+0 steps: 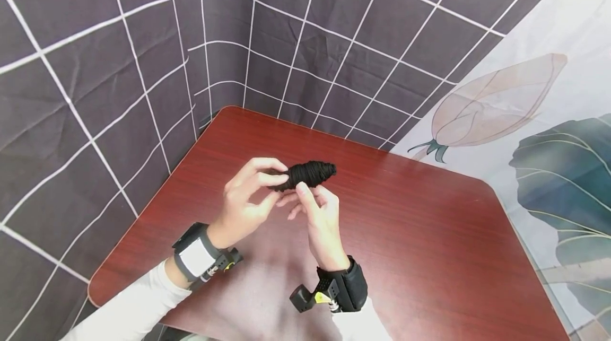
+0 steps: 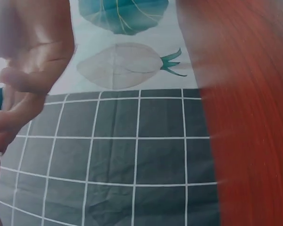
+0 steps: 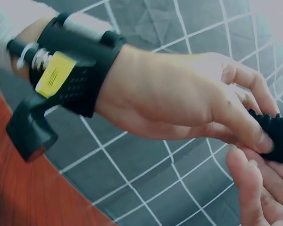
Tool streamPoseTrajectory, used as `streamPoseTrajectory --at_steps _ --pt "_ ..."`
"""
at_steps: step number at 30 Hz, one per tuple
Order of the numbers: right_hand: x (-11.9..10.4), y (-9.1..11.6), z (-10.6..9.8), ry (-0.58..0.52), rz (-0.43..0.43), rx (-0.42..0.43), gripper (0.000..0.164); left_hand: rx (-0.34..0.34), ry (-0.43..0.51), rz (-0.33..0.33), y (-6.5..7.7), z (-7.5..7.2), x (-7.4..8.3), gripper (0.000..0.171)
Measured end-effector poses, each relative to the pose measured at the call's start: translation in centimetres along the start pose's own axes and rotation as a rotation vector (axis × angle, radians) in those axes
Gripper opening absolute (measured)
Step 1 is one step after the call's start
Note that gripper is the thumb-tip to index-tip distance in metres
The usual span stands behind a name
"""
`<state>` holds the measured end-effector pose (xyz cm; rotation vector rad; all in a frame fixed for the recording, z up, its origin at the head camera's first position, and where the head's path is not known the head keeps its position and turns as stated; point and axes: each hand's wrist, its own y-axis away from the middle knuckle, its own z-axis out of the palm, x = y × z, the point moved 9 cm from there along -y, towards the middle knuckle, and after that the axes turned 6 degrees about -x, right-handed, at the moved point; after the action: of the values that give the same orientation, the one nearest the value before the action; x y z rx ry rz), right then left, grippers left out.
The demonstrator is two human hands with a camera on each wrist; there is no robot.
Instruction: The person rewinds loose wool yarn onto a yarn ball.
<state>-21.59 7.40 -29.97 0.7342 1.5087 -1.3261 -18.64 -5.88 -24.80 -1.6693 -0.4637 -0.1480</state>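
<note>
A spindle-shaped bundle of wound black cord [image 1: 312, 173] is held up above the table, its tapered tip to the right in the head view. My left hand [image 1: 245, 192] grips its left end, fingers over the top and thumb below. My right hand [image 1: 323, 219] pinches its near side, the thumb lying against the windings and the other fingers underneath. In the right wrist view, the left hand [image 3: 174, 94] holds the black bundle [image 3: 279, 136], and right-hand fingers [image 3: 252, 188] touch it from below. Part of the right hand [image 2: 35, 56] fills the left wrist view's upper left corner.
The red-brown wooden table [image 1: 410, 235] spreads below both hands. Dark grey cloth with a white grid [image 1: 305, 38] hangs behind and to the left. A white cloth with leaf and bud prints [image 1: 496, 102] hangs on the right. Each wrist wears a black strap with a camera.
</note>
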Motion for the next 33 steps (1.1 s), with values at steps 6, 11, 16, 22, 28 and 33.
streamPoseTrajectory --at_steps 6,11,16,22,28,33 --pt "1.1 0.1 -1.1 -0.026 0.056 0.116 0.02 -0.096 0.179 -0.09 -0.7 0.4 0.7 0.038" --pt "1.4 0.1 -0.8 0.095 0.077 0.023 0.023 -0.076 0.207 -0.161 -0.8 0.1 0.4 0.038" --pt "-0.4 -0.4 -2.3 0.268 0.004 -0.047 0.029 -0.111 0.164 -0.228 -0.5 0.0 -1.1 0.036" --pt "1.0 -1.2 -5.0 0.583 -0.03 -0.137 0.039 -0.377 0.102 -0.407 2.9 2.6 -6.6 0.036" --pt "5.4 -1.4 -5.3 0.745 0.015 -0.224 0.029 -0.591 -0.002 -0.504 7.2 5.4 -11.6 0.027" --pt "8.8 -1.1 -5.4 0.809 0.118 -0.24 0.025 -0.688 -0.058 -0.549 8.9 6.4 -13.0 0.023"
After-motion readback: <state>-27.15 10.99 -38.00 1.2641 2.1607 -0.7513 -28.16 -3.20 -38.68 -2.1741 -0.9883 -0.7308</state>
